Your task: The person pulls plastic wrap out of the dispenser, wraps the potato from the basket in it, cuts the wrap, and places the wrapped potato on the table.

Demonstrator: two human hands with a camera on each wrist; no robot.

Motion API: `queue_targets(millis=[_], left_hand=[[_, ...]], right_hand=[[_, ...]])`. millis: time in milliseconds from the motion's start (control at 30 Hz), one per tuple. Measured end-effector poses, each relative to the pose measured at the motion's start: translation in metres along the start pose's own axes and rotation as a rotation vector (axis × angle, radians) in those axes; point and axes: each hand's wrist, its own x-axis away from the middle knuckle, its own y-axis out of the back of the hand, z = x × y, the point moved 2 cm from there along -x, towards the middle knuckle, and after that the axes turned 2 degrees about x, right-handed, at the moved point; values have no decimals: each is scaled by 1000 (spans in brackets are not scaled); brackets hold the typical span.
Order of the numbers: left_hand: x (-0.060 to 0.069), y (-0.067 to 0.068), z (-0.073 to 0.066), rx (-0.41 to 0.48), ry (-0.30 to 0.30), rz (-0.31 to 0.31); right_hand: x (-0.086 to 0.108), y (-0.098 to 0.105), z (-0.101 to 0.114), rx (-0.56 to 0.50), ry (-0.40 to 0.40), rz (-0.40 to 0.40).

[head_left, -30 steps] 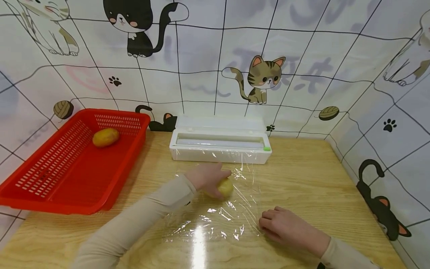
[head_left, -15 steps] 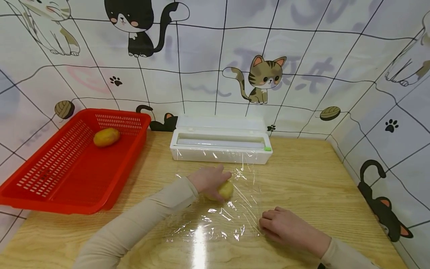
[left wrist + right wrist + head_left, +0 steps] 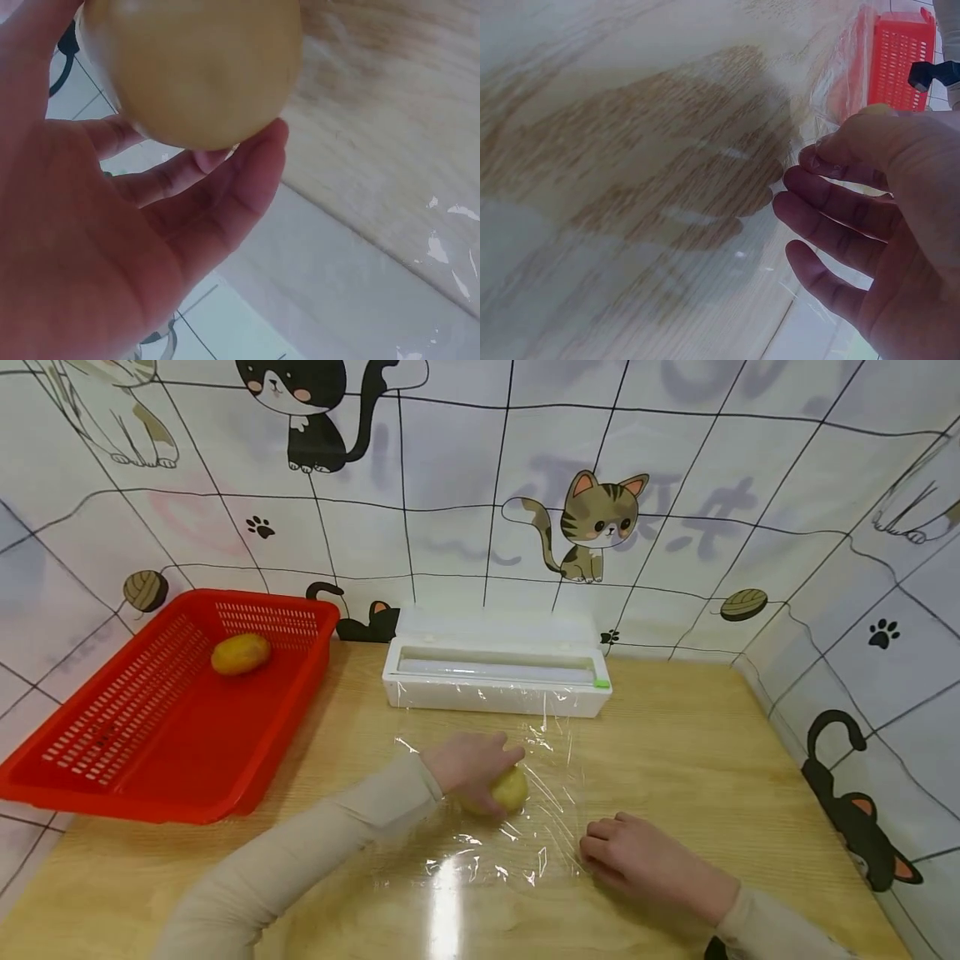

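Well, taking the yellow potato (image 3: 512, 792) as the middle of the dial, it sits on a sheet of clear film (image 3: 543, 843) spread over the wooden table (image 3: 705, 760). The left hand (image 3: 471, 768) grips it from about ten o'clock, fingers curled round its side. Over at four o'clock the right hand (image 3: 648, 862) pinches the film's edge between thumb and forefinger, its other fingers slightly apart. At twelve stands a white box (image 3: 498, 697), film trailing from its front; towards ten, a red basket (image 3: 172, 760) holds another potato (image 3: 240, 653).
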Motion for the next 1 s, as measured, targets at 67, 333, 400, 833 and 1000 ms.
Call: queue_targets(millis=[67, 333, 400, 833, 1000], left_hand=[[1, 1, -1, -19, -2, -2], [13, -2, -12, -3, -20, 33], [14, -4, -13, 8, -19, 28], [16, -8, -11, -2, 19, 26], [19, -4, -9, -5, 25, 22]], right_hand=[[-1, 1, -1, -3, -15, 2], [-1, 1, 1, -22, -22, 4], [-1, 1, 1, -17, -22, -2], [-1, 1, 1, -12, -20, -4], [-1, 0, 0, -4, -17, -3]])
